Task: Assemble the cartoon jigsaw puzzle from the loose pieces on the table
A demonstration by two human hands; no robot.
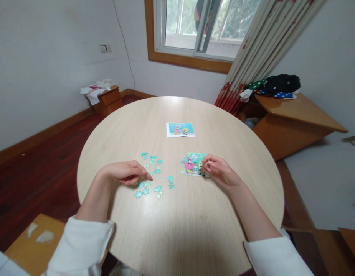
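A partly joined jigsaw puzzle (189, 165) lies on the round table, showing a pink starfish and other cartoon figures on turquoise. My right hand (219, 168) is at its right side, fingers curled in and thumb and index close together, covering that edge. Whether a small piece is between those fingertips is hidden. To the left, my left hand (128, 172) is low over the table with its index finger stretched out, its tip among loose puzzle pieces (145, 190), and the other fingers bent. It holds nothing that I can see. More turquoise pieces (158, 188) lie nearby.
A printed reference picture (180, 130) lies flat beyond the puzzle on the round table (177, 230). A wooden cabinet (298, 122) with cloths stands at the right, near a curtain (260, 50). A wooden stool (36, 241) is at the lower left.
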